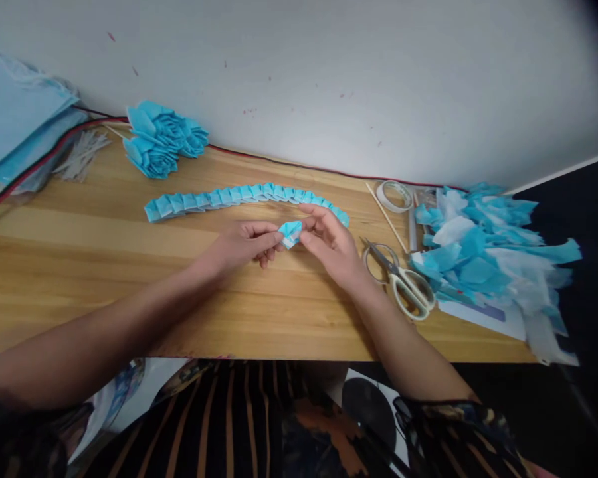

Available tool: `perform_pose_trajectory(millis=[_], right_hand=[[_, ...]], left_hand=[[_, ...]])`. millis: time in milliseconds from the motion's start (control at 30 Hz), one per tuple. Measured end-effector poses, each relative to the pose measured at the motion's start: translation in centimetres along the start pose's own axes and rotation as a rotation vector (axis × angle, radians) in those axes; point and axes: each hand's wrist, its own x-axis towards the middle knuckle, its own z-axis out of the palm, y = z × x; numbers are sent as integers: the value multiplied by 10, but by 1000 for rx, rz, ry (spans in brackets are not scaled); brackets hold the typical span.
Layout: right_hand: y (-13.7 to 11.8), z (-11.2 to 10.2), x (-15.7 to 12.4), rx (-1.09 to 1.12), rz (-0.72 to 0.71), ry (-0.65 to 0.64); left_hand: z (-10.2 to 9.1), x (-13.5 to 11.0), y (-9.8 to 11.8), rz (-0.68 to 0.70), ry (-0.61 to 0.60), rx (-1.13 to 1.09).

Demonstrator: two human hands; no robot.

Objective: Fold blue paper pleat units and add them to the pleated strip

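Between my two hands is a small folded piece of light-blue paper [291,234], showing a white patch on its lower part. My left hand [246,242] pinches its left edge between thumb and fingers. Thumb and fingertips of my right hand [331,245] close on its right edge. Just beyond lies a curved row of similar folded blue pieces [229,197], overlapping one another on the wooden table. My right hand covers a bit of that row near its right end.
Scissors [403,282] lie right of my right hand, by tape rolls [396,196] and a thin stick [386,216]. Blue and white paper scraps [488,245] heap at the right edge. Blue paper flowers [164,136], white strips [82,154] and bagged blue sheets [20,113] sit back left. A cable [279,161] follows the wall.
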Motion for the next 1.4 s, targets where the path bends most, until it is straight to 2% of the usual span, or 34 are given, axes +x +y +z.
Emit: perform_pose_trajectory(millis=[200, 500, 700, 833, 1000, 1233, 1400], right_hand=[[0, 6, 0, -42, 27, 6], [2, -2, 1, -44, 59, 65], [9, 4, 1, -4, 76, -16], [7, 7, -1, -37, 64, -7], [0, 1, -1, -27, 87, 57], [7, 0, 0, -6, 109, -32], [6, 0, 1, -46, 108, -30]], left_hand=[[2, -2, 2, 39, -16, 113], [0, -1, 2, 74, 11, 171], [5, -6, 3, 134, 6, 320], [9, -9, 5, 164, 8, 396], [5, -5, 3, 124, 46, 287], [3, -4, 3, 130, 84, 273], [4, -4, 2, 114, 97, 236]])
